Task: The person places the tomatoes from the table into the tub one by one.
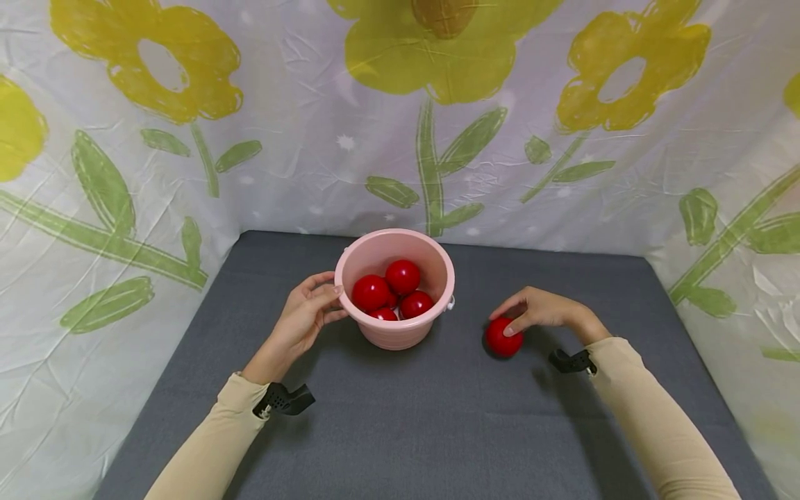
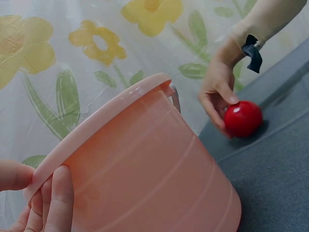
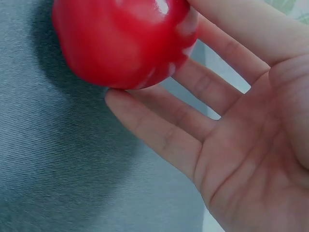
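Observation:
A pink bucket [image 1: 395, 337] stands upright toward the back of the table, holding several shiny red apples [image 1: 403, 277]. My left hand [image 1: 306, 312] pinches its rim at the left side, thumb on one face of the wall and fingers on the other, as the left wrist view shows. Right of the bucket, my right hand [image 1: 540, 309] holds another red apple [image 1: 503, 337] from above, between thumb and fingers. Glossy and slightly lobed, this apple fills the top of the right wrist view, with the fingers curving round its side. Its underside is close over the dark cloth.
Dark grey cloth [image 1: 400, 423] covers the table. Behind it and along both sides hangs a pale curtain [image 1: 300, 173] printed with yellow flowers. The bucket's white handle joint [image 1: 451, 303] sticks out on its right side. Each wrist wears a black strap [image 1: 284, 399].

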Demonstrator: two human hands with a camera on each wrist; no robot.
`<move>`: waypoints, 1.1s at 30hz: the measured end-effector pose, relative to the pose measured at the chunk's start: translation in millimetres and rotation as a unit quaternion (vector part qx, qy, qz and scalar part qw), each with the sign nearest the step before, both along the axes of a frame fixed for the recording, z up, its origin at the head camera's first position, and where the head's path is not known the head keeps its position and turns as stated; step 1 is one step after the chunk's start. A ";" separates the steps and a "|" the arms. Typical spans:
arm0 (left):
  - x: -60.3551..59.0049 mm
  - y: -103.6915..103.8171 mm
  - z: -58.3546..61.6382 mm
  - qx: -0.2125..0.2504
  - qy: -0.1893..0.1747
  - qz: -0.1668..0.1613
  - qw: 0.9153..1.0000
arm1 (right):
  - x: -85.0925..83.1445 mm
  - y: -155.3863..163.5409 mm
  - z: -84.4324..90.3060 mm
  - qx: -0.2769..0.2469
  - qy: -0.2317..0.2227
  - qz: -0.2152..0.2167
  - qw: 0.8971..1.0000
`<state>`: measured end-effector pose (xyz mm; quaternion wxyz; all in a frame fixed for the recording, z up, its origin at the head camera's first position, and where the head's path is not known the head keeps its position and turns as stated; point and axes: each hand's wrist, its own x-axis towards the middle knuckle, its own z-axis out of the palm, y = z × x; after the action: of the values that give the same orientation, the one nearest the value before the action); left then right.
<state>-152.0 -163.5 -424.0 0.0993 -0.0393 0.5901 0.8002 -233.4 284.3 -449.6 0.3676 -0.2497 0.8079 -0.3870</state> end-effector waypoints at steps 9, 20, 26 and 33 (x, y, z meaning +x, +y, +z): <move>-2.1 -0.3 -1.1 0.003 0.000 -0.004 1.000 | -12.4 -1.3 37.0 0.011 0.022 -0.009 1.000; -1.4 -0.8 -0.9 0.001 0.000 -0.002 1.000 | -34.6 -16.6 99.5 0.020 0.034 -0.012 0.999; -1.4 -0.6 0.4 -0.004 -0.002 -0.001 1.000 | -43.0 -33.9 130.2 0.028 0.065 -0.011 0.997; -2.6 -0.4 -1.4 -0.012 -0.002 -0.005 1.000 | -51.3 -63.6 152.7 0.043 0.081 0.001 0.996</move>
<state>-154.5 -164.0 -425.4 0.1043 -0.0395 0.5996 0.7925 -284.7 220.7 -296.9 0.3123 -0.2651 0.8505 -0.3299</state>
